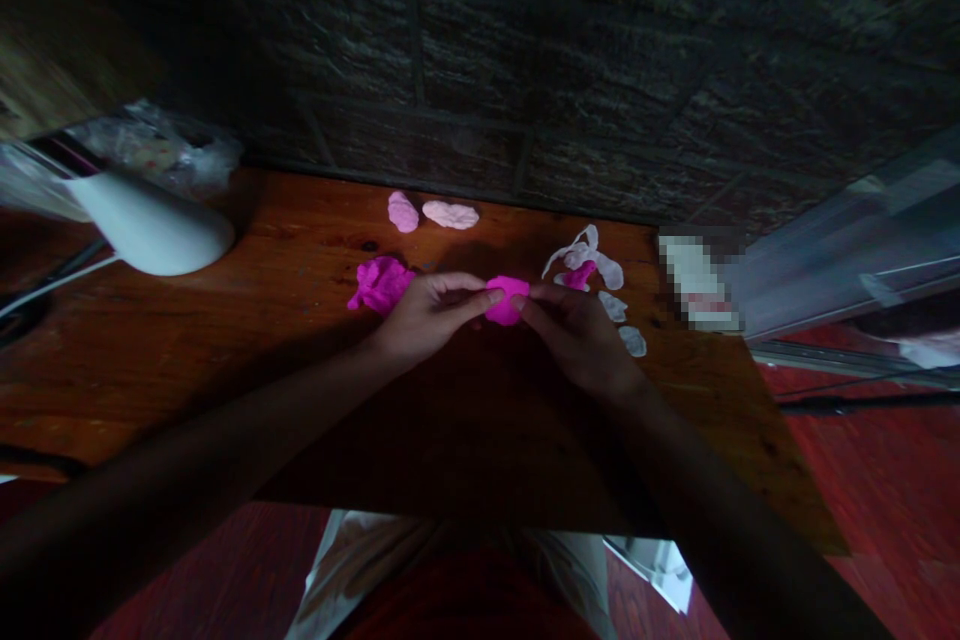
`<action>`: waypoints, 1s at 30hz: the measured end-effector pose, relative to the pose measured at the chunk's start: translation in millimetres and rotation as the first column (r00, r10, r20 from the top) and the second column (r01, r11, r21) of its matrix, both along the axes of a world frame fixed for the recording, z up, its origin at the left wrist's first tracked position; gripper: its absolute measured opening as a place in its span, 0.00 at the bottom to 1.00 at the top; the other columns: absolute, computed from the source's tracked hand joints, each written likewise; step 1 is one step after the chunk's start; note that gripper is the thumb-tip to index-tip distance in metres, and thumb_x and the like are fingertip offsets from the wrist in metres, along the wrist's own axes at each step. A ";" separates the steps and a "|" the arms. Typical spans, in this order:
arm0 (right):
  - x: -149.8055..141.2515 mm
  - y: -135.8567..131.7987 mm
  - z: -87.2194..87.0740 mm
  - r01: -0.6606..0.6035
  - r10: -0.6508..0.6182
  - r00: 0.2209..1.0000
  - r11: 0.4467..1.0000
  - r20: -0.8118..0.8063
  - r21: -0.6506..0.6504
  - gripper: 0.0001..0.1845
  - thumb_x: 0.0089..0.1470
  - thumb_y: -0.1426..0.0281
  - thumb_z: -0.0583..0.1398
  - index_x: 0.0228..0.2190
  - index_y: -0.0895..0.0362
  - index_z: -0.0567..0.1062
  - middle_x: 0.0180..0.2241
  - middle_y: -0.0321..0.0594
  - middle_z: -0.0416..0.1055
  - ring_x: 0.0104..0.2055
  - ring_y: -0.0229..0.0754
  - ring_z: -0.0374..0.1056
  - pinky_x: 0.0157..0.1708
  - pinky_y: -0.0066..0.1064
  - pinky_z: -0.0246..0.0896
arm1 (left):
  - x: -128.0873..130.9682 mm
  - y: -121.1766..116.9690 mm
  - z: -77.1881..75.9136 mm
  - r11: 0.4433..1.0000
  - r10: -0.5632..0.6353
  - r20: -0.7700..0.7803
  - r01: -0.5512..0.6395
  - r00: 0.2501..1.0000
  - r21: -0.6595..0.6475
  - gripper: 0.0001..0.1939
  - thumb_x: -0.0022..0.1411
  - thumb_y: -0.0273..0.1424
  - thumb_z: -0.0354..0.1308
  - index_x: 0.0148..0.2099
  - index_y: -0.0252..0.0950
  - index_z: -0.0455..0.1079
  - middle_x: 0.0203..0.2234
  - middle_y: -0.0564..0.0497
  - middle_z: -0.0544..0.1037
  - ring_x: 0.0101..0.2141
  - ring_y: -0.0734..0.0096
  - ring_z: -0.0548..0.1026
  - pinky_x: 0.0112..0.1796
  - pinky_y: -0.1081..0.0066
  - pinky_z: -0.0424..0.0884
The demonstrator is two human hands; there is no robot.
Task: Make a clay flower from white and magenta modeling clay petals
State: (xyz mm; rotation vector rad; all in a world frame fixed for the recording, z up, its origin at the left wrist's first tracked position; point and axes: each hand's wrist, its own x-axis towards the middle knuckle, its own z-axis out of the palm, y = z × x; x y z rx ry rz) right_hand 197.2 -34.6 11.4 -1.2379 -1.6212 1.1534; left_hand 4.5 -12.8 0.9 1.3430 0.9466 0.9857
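Between both hands is a small flat piece of magenta clay-like material (508, 303), its edge roughly rounded. My left hand (433, 312) pinches its left side between thumb and fingers. On the right side, the thumb and fingers of my right hand (581, 325) grip it too. A larger crumpled magenta lump (382, 282) lies just beyond my left hand. Behind sit a pink lump (403, 212) and a paler pink lump (450, 214). Past my right hand are thin whitish pieces (611, 270) with a small magenta bit (579, 276) among them, partly hidden by the hand.
A wooden table (300, 250) stands against a dark brick-patterned wall (465, 50). On its left are a white rounded object (154, 225) with a cable and some clear plastic wrapping (161, 145). A blurred-out pale item (697, 280) lies at the right end.
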 end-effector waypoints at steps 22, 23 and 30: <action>3.3 3.0 -0.2 0.031 -0.035 0.995 0.999 0.095 0.037 0.19 0.54 0.52 0.65 0.33 0.56 0.83 0.30 0.39 0.80 0.32 0.42 0.71 0.34 0.33 0.64 | 1.8 0.3 -4.1 0.999 0.023 0.031 -0.024 0.999 0.025 0.09 0.56 0.35 0.69 0.34 0.33 0.79 0.29 0.52 0.81 0.30 0.73 0.76 0.35 0.72 0.72; 3.3 3.0 0.4 0.026 -0.029 0.996 0.999 0.081 0.037 0.19 0.54 0.53 0.66 0.33 0.56 0.83 0.31 0.39 0.80 0.32 0.42 0.71 0.35 0.33 0.64 | 1.7 0.6 -4.3 0.999 0.025 0.028 -0.025 0.999 0.032 0.09 0.56 0.35 0.69 0.34 0.33 0.79 0.29 0.51 0.81 0.30 0.73 0.76 0.35 0.72 0.72; -0.7 1.3 2.0 -0.077 0.072 0.994 0.996 -0.086 -0.053 0.17 0.55 0.54 0.66 0.39 0.53 0.83 0.36 0.37 0.81 0.39 0.42 0.74 0.41 0.33 0.67 | -0.6 1.6 -5.6 0.994 -0.009 0.003 0.008 1.000 0.105 0.09 0.57 0.35 0.68 0.34 0.33 0.79 0.28 0.50 0.81 0.29 0.72 0.75 0.34 0.72 0.72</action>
